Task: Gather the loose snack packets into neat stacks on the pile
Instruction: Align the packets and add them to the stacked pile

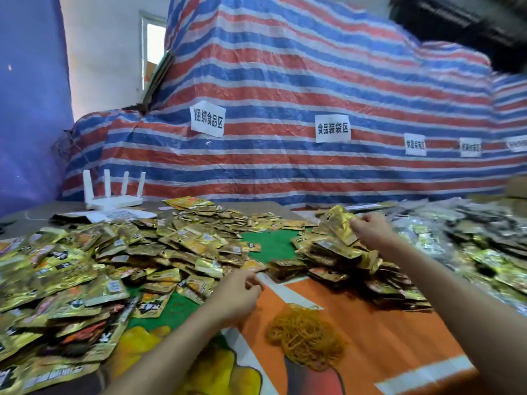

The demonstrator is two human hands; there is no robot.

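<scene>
Loose gold snack packets (85, 266) cover the left half of the table in a wide heap. A second pile of packets (342, 260) lies to the right of a bare green patch. My right hand (370, 228) grips a small stack of gold packets (340, 222), held tilted just above that right pile. My left hand (242, 295) sits lower, near the heap's edge, fingers loosely curled; its fingertips touch or pinch the edge of a packet (253, 265), and I cannot tell which.
A mound of orange rubber bands (306, 336) lies on the orange cloth in front. More packets in clear bags (456, 238) fill the far right. A white router (114, 192) stands at the back left. A striped tarp (285, 109) with paper signs rises behind the table.
</scene>
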